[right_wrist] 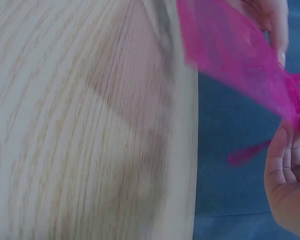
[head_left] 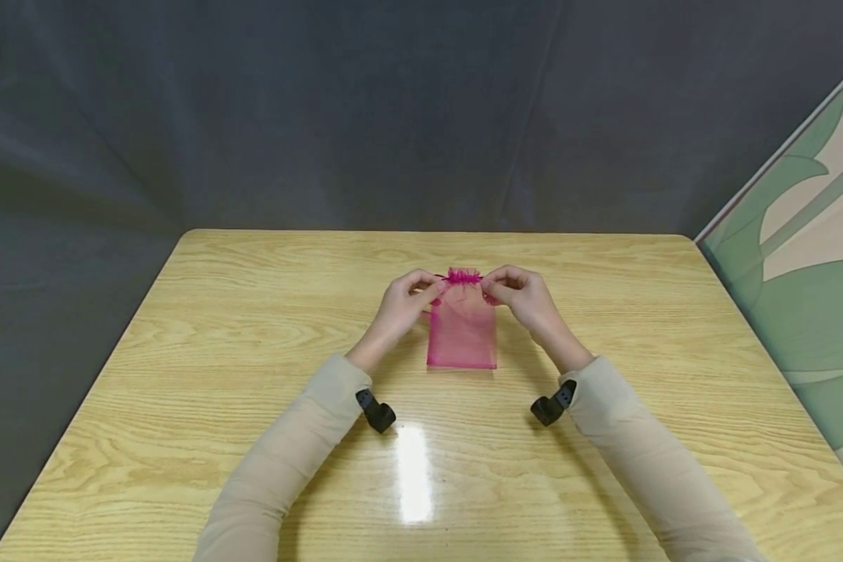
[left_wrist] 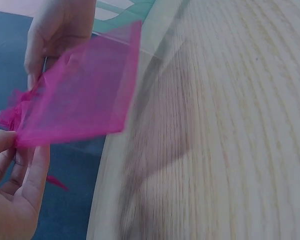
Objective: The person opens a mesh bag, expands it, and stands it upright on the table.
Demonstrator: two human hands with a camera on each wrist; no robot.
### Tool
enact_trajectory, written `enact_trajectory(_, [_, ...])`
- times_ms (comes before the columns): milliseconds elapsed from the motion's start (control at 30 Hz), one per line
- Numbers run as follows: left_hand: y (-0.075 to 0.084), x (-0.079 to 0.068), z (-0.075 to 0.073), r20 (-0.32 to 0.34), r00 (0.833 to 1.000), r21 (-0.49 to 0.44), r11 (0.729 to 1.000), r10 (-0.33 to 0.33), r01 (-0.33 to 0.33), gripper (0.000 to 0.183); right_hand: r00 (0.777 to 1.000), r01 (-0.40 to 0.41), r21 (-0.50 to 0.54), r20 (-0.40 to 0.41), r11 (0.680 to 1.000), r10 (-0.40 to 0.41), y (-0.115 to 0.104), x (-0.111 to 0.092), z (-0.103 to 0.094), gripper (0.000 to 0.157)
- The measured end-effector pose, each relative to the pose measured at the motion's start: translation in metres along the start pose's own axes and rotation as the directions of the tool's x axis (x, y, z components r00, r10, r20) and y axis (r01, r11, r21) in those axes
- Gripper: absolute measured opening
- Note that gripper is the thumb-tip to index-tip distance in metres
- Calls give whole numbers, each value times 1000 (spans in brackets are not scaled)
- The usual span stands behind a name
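Observation:
A sheer magenta organza drawstring pouch [head_left: 462, 332] hangs above the wooden table, its top gathered into a ruffle. My left hand [head_left: 409, 300] pinches the pouch's left upper corner, by the drawstring, between thumb and fingers. On the opposite side my right hand [head_left: 523, 295] pinches the right upper corner. Both wrist views show the pouch held off the surface, with its shadow on the wood. A loose drawstring end [left_wrist: 57, 182] dangles below the left hand, and another string end [right_wrist: 242, 155] shows in the right wrist view. Whether anything is inside cannot be made out clearly; the pouch looks flat.
The light wooden table [head_left: 253, 312] spreads out beneath both arms. A dark cloth [head_left: 421, 117] stands behind it and on the left. At the right is a panel with green leaf shapes [head_left: 815, 312]. Each wrist carries a small black camera [head_left: 378, 412].

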State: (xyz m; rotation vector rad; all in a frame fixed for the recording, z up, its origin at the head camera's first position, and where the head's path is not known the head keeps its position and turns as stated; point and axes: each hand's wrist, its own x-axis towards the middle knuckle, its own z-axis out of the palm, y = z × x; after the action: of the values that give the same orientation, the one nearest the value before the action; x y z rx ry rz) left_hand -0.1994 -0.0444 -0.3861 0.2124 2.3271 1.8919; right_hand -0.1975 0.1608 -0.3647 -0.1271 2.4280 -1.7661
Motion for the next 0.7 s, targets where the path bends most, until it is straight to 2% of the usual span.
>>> enact_trajectory(333, [-2, 0, -2, -5, 1000, -29, 1000, 7, -7, 27, 999, -44, -16, 12, 999, 44, 0, 0, 0, 29])
enact_trajectory(700, [-2, 2, 2, 6, 1000, 43, 999, 14, -14, 23, 1000, -14, -42, -12, 999, 14, 1, 0, 3, 28])
